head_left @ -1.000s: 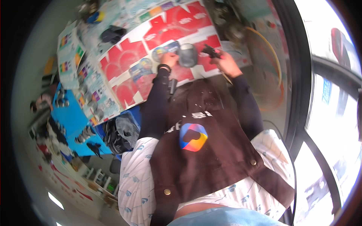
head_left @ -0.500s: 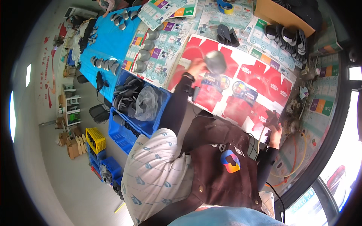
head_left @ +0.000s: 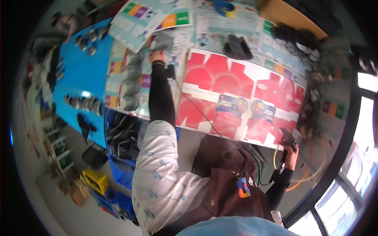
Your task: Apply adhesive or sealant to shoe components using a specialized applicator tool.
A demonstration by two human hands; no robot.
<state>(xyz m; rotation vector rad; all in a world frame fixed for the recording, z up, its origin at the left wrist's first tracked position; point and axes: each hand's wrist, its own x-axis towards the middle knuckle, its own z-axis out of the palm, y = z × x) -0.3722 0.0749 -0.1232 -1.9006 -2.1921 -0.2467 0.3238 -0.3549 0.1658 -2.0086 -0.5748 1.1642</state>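
Head view, workbench from above. The left hand, at the end of an outstretched black-sleeved arm toward 11 o'clock, has its fingers curled around a grey rounded part; the grip is closed, though blur hides how the fingers sit. That part lies at the upper end of a column of similar grey parts set on printed paper sheets. The right hand, at 4 o'clock near the bench edge, is closed around a small black tool from which a cable runs down along the forearm. Between the hands lies a large red printed card, flat on the bench. At 8 o'clock, beneath the bench, a blue crate holds a heap of dark parts; a yellow crate stands just beyond, its contents unclear. An orange hose loops near the right hand.
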